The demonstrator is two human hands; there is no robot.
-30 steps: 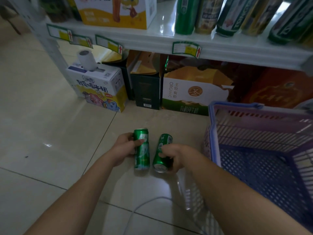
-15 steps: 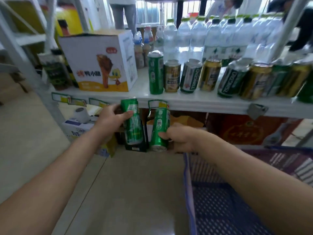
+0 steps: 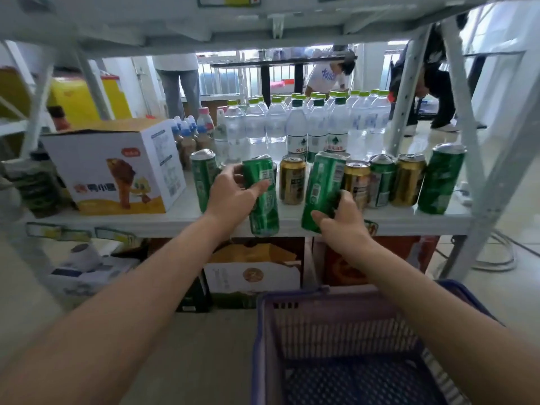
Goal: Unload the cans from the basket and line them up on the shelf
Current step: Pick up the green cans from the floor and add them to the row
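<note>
My left hand [image 3: 230, 197] grips a tall green can [image 3: 263, 200] held at the front edge of the white shelf [image 3: 187, 217]. A second tall green can [image 3: 323, 188] is in the grip of my right hand [image 3: 339, 220], tilted slightly, also at the shelf's front edge. Behind them a row of green and gold cans stands on the shelf, among them a green can [image 3: 201, 179] at the left end, a gold can [image 3: 292, 179] between my hands and a green can [image 3: 441, 178] at the right end. The purple basket [image 3: 347, 299] sits on the floor below my right arm; the part I see holds no cans.
A white carton [image 3: 117, 168] with a cartoon print fills the shelf's left part. Water bottles [image 3: 295, 127] stand behind the cans. Grey uprights [image 3: 467, 112] frame the right side. Boxes [image 3: 251, 273] lie under the shelf. People stand beyond the rack.
Both hands have risen from the floor beside the basket up to the shelf's front edge, each carrying its green can. My view has tilted up from the floor to the shelf.
</note>
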